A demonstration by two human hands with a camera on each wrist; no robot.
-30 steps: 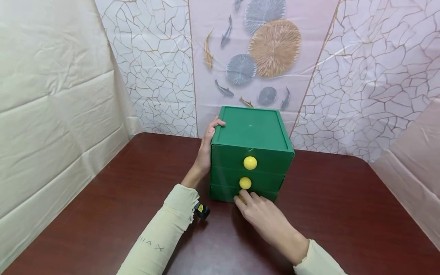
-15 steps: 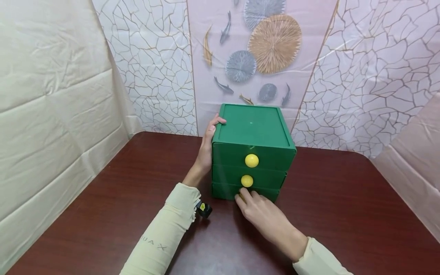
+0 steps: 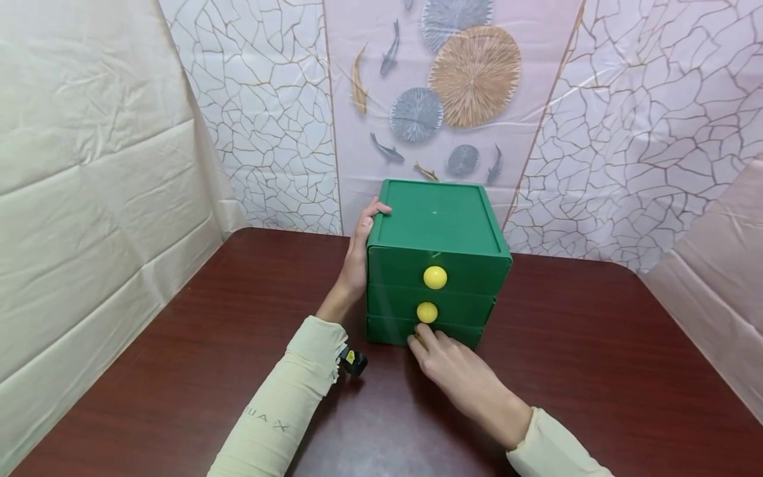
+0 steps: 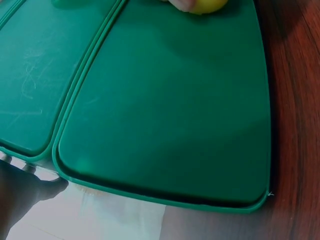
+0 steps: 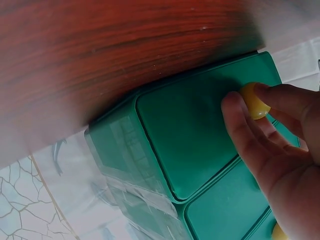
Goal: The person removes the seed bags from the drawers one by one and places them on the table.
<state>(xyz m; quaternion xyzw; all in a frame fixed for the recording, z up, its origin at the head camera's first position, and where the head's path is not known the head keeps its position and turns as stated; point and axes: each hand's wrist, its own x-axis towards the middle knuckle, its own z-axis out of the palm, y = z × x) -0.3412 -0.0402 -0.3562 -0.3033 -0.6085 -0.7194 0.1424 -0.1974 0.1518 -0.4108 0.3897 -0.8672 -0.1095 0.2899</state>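
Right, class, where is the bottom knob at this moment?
In the right wrist view, the bottom knob is right of centre on the bottom drawer, pinched by the right hand; in the head view it sits just below the middle knob.

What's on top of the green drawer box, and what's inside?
On top of the green drawer box, only part of the left hand shows, at the left edge. The contents, if any, cannot be seen: the drawer fronts cover them.

Head view was taken from above the table (image 3: 596, 371), aimed down toward its far edge. Wrist views were taken close in, askew; bottom drawer front (image 4: 170, 115) and yellow knob (image 5: 257, 106) were shared by both.
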